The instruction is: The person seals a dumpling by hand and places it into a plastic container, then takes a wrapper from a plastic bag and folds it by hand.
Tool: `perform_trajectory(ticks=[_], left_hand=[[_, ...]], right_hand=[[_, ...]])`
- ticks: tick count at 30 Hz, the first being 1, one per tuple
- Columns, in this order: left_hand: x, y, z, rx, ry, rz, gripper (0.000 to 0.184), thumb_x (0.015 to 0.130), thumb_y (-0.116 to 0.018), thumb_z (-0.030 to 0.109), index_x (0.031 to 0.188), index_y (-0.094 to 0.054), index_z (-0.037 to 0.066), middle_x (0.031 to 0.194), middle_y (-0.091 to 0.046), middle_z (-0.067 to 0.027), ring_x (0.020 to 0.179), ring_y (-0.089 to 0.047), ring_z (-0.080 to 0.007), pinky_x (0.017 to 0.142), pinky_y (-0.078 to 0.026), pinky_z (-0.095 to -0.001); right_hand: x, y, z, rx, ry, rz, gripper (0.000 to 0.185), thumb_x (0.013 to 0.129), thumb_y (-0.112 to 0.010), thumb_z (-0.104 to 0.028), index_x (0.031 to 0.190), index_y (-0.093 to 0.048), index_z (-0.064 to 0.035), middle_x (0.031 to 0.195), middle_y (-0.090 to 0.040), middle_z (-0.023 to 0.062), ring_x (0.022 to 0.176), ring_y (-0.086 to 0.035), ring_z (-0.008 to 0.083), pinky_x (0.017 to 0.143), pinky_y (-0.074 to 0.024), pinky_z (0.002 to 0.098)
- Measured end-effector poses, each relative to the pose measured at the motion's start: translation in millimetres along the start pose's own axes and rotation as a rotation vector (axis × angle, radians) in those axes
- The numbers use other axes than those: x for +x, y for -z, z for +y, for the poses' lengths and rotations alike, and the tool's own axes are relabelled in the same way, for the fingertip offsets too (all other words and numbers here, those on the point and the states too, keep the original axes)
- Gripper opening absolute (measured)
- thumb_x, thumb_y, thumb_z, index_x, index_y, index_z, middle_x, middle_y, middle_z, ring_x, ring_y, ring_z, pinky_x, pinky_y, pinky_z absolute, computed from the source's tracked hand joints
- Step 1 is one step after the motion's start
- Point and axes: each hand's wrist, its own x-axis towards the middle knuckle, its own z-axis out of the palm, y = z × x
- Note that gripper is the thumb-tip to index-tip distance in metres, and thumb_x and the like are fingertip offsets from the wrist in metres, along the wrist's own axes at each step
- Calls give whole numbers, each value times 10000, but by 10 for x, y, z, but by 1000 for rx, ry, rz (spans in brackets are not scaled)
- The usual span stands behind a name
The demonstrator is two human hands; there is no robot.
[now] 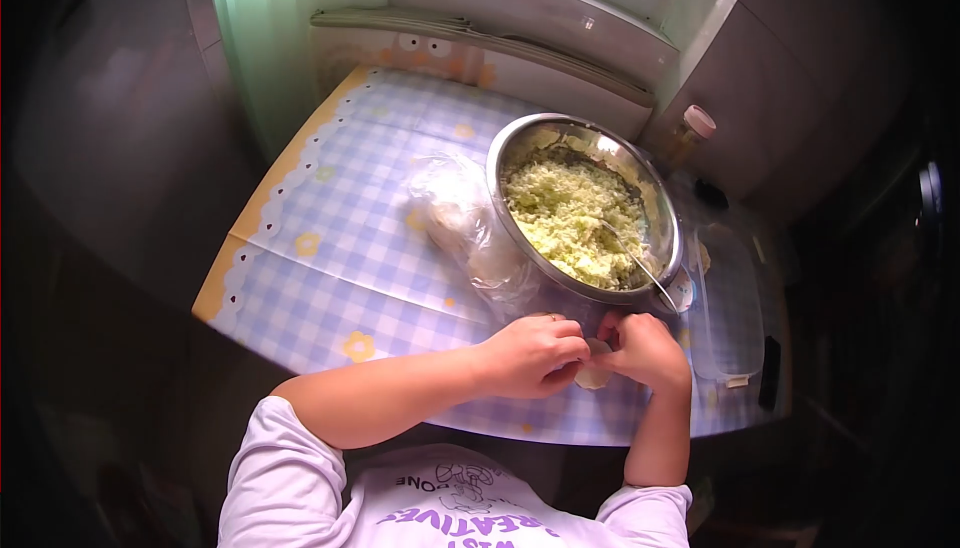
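Close to the table's near edge, both my hands pinch a small pale dough wrapper (592,376). My left hand (532,355) has its fingers closed on the wrapper's left side. From the other side my right hand (645,350) grips it, fingers bent. Whether anything lies inside the wrapper is hidden by my fingers. Just beyond my hands stands a large steel bowl (672,216) holding chopped pale-green filling (570,210). A metal spoon (635,256) rests in the filling, its handle over the near right rim. Left of the bowl lies a clear plastic bag (452,203) with something pale in it.
A blue checked cloth (330,218) covers the table. To the right are a clear plastic container (728,313) and a dark narrow object (770,373). A jar with a pink lid (700,122) stands at the back right, by the wall below the window.
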Motion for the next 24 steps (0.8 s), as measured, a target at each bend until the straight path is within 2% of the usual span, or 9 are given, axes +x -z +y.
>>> perform_trajectory(ticks=[2, 5, 8, 11, 14, 17, 20, 21, 24], left_hand=[[-9, -4, -1, -9, 8, 4, 139, 743, -655, 71, 868, -594, 77, 822, -569, -91, 759, -588, -296, 689, -486, -395], [-14, 8, -27, -34, 26, 14, 152, 760, -654, 59, 902, -603, 70, 834, -586, -88, 748, -595, -299, 656, -493, -393], [-10, 7, -25, -66, 54, 28, 145, 765, -654, 59, 902, -608, 63, 820, -582, -89, 724, -594, -301, 635, -496, -396], [1, 3, -10, -97, 65, 46, 134, 772, -658, 64, 898, -614, 62, 803, -577, -89, 694, -593, -294, 614, -497, -392], [10, -5, 19, -125, 106, 38, 125, 780, -659, 70, 897, -620, 61, 798, -577, -90, 671, -592, -289, 590, -495, -384], [17, -10, 31, -159, 137, 26, 134, 787, -661, 72, 916, -627, 59, 814, -588, -93, 671, -601, -282, 580, -501, -365], [36, 3, 45, -205, 191, 23, 156, 798, -670, 71, 949, -635, 55, 842, -607, -95, 700, -624, -261, 596, -516, -332], [36, 10, 55, -232, 232, 33, 165, 802, -675, 71, 961, -637, 53, 852, -613, -97, 711, -631, -254, 605, -521, -322], [75, 64, 100, -325, 313, 78, 177, 831, -679, 88, 987, -631, 21, 870, -623, -98, 733, -652, -200, 633, -537, -292]], right_hand=[[11, 4, 14, -11, 4, -50, 418, 582, -785, -281, 854, -657, 10, 708, -647, 149, 655, -644, 252, 625, -496, 343], [28, -60, 79, 54, 185, 0, 394, 612, -747, -252, 885, -653, 15, 744, -654, 179, 696, -657, 302, 652, -502, 377], [31, -85, 54, 150, 184, -1, 384, 629, -741, -228, 912, -646, 14, 785, -658, 181, 727, -659, 306, 661, -503, 374], [9, -13, -38, 147, 113, -109, 369, 635, -740, -216, 919, -653, 3, 774, -663, 174, 725, -662, 307, 661, -510, 365], [27, -6, -1, 106, 141, -153, 343, 630, -769, -193, 875, -640, 8, 732, -656, 141, 635, -642, 252, 618, -499, 335], [35, -31, 61, 65, 227, -138, 281, 666, -761, -153, 872, -644, -1, 729, -661, 132, 630, -644, 232, 600, -496, 328], [75, -47, 105, 319, 379, -128, 235, 715, -709, -149, 893, -651, -6, 762, -667, 153, 686, -658, 294, 623, -505, 357], [72, 13, 71, 338, 460, -163, 164, 756, -703, -110, 867, -634, -10, 744, -658, 140, 662, -647, 260, 598, -492, 343], [54, 36, 83, 436, 501, -141, 147, 785, -705, -98, 870, -618, -15, 740, -646, 117, 643, -620, 205, 580, -477, 324]])
